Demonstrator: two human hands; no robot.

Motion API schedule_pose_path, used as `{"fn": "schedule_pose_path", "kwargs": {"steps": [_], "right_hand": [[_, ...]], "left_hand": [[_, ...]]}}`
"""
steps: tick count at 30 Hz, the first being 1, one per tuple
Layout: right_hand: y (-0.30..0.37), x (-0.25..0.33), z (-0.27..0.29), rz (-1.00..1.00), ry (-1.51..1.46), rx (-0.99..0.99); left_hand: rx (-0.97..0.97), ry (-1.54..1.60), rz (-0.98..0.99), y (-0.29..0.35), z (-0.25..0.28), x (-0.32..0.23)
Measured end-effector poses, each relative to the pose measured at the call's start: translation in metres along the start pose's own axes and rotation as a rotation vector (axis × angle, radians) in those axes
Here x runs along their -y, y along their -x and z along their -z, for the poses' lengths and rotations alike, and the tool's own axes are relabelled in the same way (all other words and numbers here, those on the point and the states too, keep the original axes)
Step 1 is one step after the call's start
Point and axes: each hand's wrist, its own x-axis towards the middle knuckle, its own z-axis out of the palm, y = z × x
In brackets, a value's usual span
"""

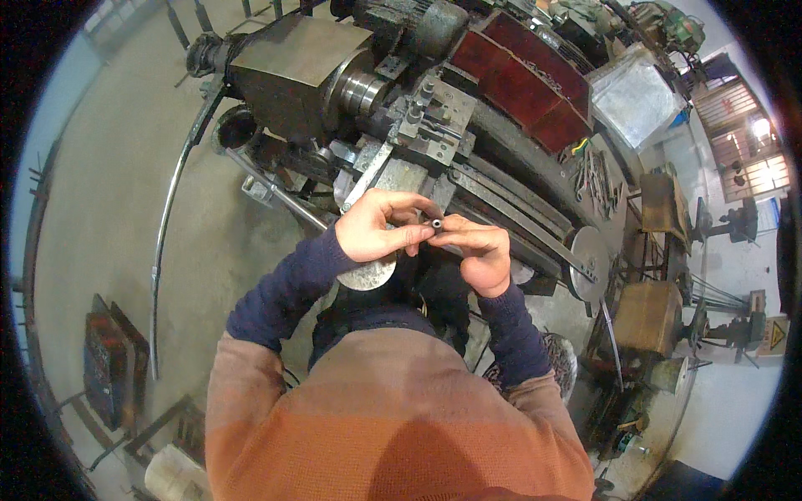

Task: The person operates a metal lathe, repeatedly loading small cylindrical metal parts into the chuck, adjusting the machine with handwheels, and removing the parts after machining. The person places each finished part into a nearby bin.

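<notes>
Between the fingertips of both hands is a small round metal part (437, 224) with a hole in its end. My left hand (378, 225) grips it from the left with thumb and fingers curled. From the other side my right hand (476, 244) pinches it, fingers bent. Most of the part is hidden by my fingers. Just beyond my hands stands a lathe, its tool post (434, 125) above the slide and its shiny round chuck (362, 92) at the far left. Below my left wrist is a pale metal disc (368, 274).
A dark red metal tray (522, 79) sits behind the lathe. Several wrenches (595, 179) lie at its right end, near a round handwheel (590, 260). A long metal lever (171, 217) reaches out on the left. More machines (647, 317) stand along the right.
</notes>
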Motion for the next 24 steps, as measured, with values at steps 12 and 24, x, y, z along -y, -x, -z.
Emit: {"fn": "schedule_pose_path", "kwargs": {"steps": [12,24], "right_hand": [[0.0033,-0.0033,-0.0010,-0.025,-0.170,0.050],[0.0044,0.0031,-0.0014,-0.089,-0.349,0.086]], "left_hand": [[0.095,0.137,0.052,0.0015,-0.0033,-0.0005],[0.157,0.258,0.100,0.0026,-0.0024,0.0081]]}}
